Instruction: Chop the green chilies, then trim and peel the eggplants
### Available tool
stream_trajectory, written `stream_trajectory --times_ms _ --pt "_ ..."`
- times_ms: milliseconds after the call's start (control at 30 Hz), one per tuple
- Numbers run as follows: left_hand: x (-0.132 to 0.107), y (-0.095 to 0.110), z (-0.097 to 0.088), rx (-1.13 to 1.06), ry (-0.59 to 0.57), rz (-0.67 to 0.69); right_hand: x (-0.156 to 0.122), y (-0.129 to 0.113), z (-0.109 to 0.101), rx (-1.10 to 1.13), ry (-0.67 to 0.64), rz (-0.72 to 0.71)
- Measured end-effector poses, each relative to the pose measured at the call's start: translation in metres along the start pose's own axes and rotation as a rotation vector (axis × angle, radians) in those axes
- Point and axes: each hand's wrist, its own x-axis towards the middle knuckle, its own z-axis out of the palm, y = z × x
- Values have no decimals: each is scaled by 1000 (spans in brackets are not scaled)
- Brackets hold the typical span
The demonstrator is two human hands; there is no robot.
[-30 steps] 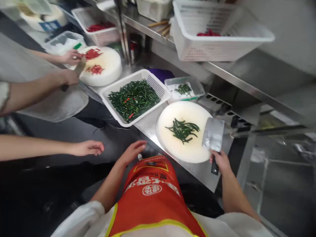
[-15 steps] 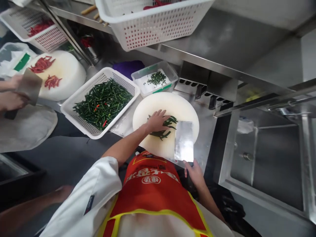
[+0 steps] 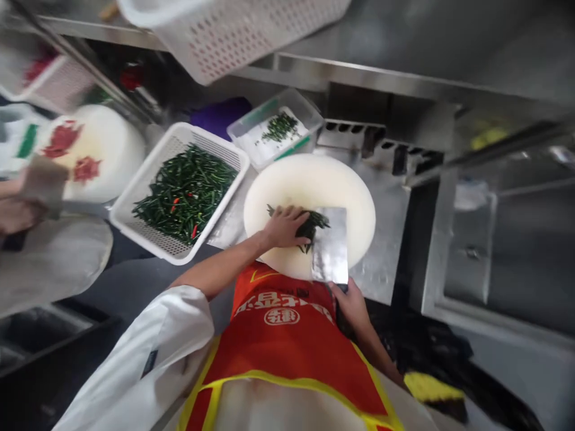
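Note:
A round white cutting board (image 3: 314, 179) lies on the steel counter in front of me. On it sits a bunch of green chilies (image 3: 309, 222). My left hand (image 3: 283, 227) presses down on that bunch with curled fingers. My right hand (image 3: 350, 302) grips the handle of a cleaver (image 3: 330, 248), whose broad blade rests on the board against the chilies' right side.
A white basket of green chilies (image 3: 182, 194) stands left of the board. A clear tub with chopped chili (image 3: 276, 129) sits behind. At far left another person's hand (image 3: 18, 212) holds a cleaver by a board with red chilies (image 3: 85, 149). A sink (image 3: 507, 239) lies right.
My left hand came from beside my apron onto the chilies and gathered them. The cleaver moved left until its blade met the bunch. The view swung right toward the sink.

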Motion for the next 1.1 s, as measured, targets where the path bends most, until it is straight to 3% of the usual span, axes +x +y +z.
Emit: stream_trajectory --times_ms 100,233,400,533,733,1100 --pt "-3 -11 7 31 20 96 -13 -10 30 129 38 98" --pt "-1 -19 14 94 36 233 -34 -29 85 330 141 163" --pt "4 -29 16 109 71 347 -46 -76 152 525 266 136" --pt "8 -34 19 41 126 366 -43 -107 184 641 343 112" --pt "10 -38 28 -103 211 334 -35 -116 200 642 364 88" --pt "14 -39 28 -236 306 237 -21 -107 183 661 213 10"
